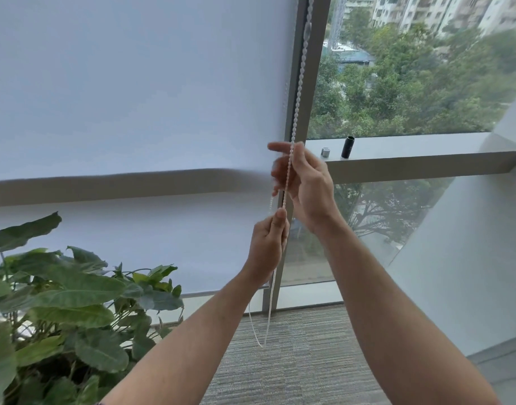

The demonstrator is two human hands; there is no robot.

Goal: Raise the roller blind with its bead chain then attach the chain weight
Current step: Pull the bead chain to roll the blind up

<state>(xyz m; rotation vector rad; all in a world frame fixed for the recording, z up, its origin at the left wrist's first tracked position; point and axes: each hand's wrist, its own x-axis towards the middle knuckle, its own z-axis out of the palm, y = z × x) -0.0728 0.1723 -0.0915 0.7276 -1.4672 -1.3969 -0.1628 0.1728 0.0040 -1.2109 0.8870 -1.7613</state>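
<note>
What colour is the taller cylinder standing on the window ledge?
Black. The taller cylinder shows clearly in the head view, standing upright beside a small silver cap.

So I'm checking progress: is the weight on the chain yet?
No: the black weight stands on the window ledge, apart from the chain that both hands grip.

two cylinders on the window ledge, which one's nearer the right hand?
The short silver cylinder. It sits closer to the right hand than the taller black cylinder, which stands further along the ledge.
</note>
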